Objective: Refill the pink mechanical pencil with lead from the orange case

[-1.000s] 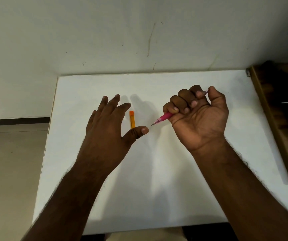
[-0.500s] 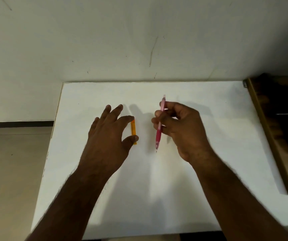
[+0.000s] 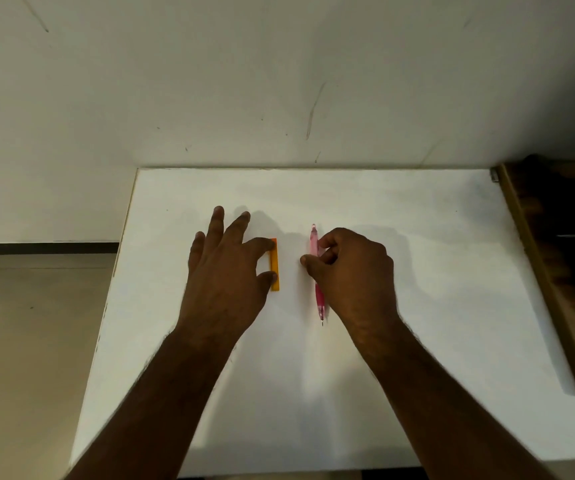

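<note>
The orange lead case (image 3: 274, 268) lies flat on the white table (image 3: 417, 271), its long side running away from me. My left hand (image 3: 225, 271) hovers over its left side, fingers spread, with the index fingertip and thumb tip touching the case. To the right, my right hand (image 3: 352, 271) grips the pink mechanical pencil (image 3: 315, 251) with curled fingers. The pencil is low at the table and points its metal tip toward me. Its middle is hidden by my fingers.
A pale wall rises right behind the table's far edge. A dark wooden frame (image 3: 535, 271) borders the table on the right. Tiled floor (image 3: 29, 341) shows past the table's left edge.
My right hand turned the pencil from slanting up in a fist to pointing toward me and lowered it to the table. My left hand moved right onto the orange case.
</note>
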